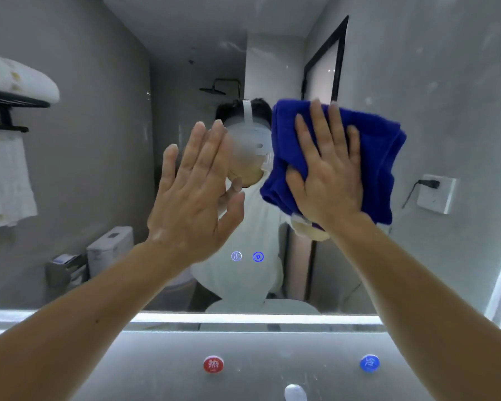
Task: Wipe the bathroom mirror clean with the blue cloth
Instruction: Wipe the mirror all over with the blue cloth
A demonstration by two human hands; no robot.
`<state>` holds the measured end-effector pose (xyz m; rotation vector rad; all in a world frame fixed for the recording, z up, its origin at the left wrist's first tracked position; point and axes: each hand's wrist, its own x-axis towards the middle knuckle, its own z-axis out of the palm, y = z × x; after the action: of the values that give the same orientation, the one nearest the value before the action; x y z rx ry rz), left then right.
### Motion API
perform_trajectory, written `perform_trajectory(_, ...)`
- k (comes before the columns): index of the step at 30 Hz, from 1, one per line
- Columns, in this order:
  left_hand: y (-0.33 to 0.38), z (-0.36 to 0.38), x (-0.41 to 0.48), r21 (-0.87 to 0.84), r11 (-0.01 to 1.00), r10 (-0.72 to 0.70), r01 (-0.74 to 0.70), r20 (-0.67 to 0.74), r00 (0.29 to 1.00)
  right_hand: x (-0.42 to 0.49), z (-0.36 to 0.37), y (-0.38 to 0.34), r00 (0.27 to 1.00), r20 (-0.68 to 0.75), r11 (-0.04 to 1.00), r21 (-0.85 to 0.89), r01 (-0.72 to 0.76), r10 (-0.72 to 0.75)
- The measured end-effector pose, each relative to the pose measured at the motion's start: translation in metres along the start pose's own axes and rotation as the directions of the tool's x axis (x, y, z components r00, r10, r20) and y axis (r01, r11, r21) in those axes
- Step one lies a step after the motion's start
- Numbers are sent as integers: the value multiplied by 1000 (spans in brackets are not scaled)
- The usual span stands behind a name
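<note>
Bathroom mirror (99, 169) fills the view: wiping is under way, far from finished by my reckoning.
The right hand (327, 175) lies flat, fingers straight, pressing the folded cloth (382, 157) to the mirror, arm stretched up and forward. The left hand (191, 198) is raised just beside it, palm to the mirror, fingers straight, holding nothing; whether it touches, hard to tell. Pale specks (368, 100) show above and right of the cloth, so plenty looks left to wipe.
</note>
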<state>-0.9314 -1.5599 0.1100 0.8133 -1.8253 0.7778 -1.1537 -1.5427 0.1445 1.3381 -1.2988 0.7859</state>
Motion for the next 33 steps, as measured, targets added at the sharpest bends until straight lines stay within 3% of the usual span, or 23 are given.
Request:
perform_trajectory(6,-8,-2,11,89,996,-4,2,15,1000,-11,6,-7,999,-28,999,22,-32,32)
perform_trajectory(12,-15,-16,13,71,997,34,-32,-20,999,-61,14,-9,999,-3,999,15,44,-44)
perform_trajectory(17,-18,-27,30,79,996,38,-33,-62,997,4,1,-21,997,0,997,7,79,-79)
perform_trajectory(24,-40,-24,71,161,985,78,-60,-109,991,97,-11,-48,999,-30,999,3,-44,44)
perform_trajectory(29,-53,-22,88,137,990,34,-17,-127,991,58,0,-50,998,-56,998,56,6,-3)
perform_trajectory(33,-64,-18,87,112,994,14,1,-137,991,4,9,-50,993,11,992,47,116,-117)
